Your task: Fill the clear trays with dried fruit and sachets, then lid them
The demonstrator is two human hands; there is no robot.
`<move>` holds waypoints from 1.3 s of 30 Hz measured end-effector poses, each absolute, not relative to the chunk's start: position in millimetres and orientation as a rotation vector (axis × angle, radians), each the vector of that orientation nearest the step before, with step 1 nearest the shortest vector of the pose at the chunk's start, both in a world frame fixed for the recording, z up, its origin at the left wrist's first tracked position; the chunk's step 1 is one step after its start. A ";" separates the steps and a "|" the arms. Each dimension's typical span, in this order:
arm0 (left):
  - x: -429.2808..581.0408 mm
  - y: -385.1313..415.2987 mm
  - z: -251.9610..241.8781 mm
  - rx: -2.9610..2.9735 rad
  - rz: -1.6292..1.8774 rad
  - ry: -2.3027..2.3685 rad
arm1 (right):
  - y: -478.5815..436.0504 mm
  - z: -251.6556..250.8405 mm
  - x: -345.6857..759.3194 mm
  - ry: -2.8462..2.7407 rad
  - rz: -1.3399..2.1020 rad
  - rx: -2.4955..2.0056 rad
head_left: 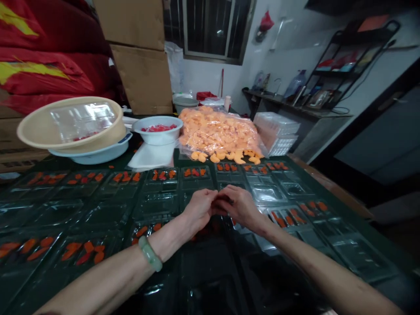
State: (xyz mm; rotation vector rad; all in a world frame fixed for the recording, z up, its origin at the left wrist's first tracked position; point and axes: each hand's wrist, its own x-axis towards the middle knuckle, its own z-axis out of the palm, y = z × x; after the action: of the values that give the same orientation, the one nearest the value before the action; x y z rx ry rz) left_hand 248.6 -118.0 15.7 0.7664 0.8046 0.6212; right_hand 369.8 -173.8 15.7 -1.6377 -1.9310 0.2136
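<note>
My left hand (198,211), with a pale green bangle (150,253) on its wrist, meets my right hand (242,207) above the middle of the table. The fingers of both are bent and drawn together at the tips. Whatever lies between them is hidden. Rows of clear plastic trays (156,202) spread beneath and around the hands. Small orange-red pieces (88,253) lie in groups in many tray compartments; other compartments hold none. Further orange-red pieces, dim and partly covered, show just under my hands.
Behind the trays lies a clear bag of orange curved pieces (218,131), some spilling at its front. A white bowl with red bits (157,135) stands left of it, then a tilted beige basin (29,133) on a blue one. Stacked white plastic containers (277,129) stand right.
</note>
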 end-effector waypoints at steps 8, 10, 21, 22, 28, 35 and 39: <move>258.1 -118.5 13.6 0.980 0.589 0.755 | -190.4 12.9 385.6 -1.443 0.804 -1.464; 259.5 -116.4 11.4 0.948 0.552 0.701 | -192.4 17.7 395.7 -1.345 1.019 -1.390; 264.0 -104.9 13.4 0.867 0.436 0.553 | -180.0 30.8 415.2 -1.321 1.161 -1.306; 264.6 -106.6 14.4 0.884 0.451 0.563 | -180.9 31.0 408.4 -1.320 1.178 -1.303; 262.0 -100.6 10.2 0.868 0.545 0.700 | -175.2 18.4 427.5 -1.156 1.066 -1.352; 253.4 -90.9 6.0 0.698 0.523 0.850 | -110.3 -16.8 544.9 -1.119 0.080 -2.045; 252.6 -94.6 11.9 0.690 0.519 0.796 | -89.6 -24.7 561.4 -1.220 0.037 -2.127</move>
State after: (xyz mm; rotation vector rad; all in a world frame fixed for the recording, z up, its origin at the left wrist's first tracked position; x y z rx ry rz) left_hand 252.6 -94.6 11.9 0.6901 0.7955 0.5194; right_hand 561.4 -89.6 -24.7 -2.1267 -1.2196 0.0375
